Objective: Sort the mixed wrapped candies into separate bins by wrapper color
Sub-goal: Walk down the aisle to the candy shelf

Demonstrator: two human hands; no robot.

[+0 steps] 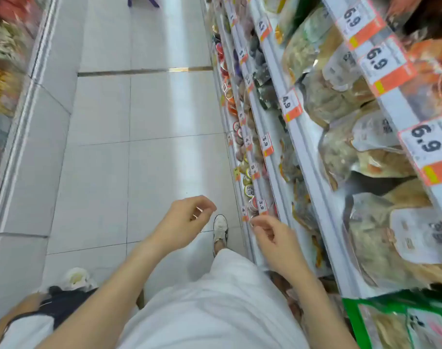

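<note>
My left hand (187,219) hangs over the tiled aisle floor with its fingers loosely curled, and I see nothing in it. My right hand (274,239) is beside the lower edge of the shelving on the right, fingers also loosely curled and empty. No sorted bins or single wrapped candies can be made out. A display (5,79) along the left edge holds colourful goods, too blurred to identify.
White shelves (305,137) on the right carry bagged goods, small round tubs and orange price tags. A white tiled aisle (144,137) runs ahead between shelf and display. My white-trousered leg and shoe (220,229) step forward. Another person's shoe (76,277) is at lower left.
</note>
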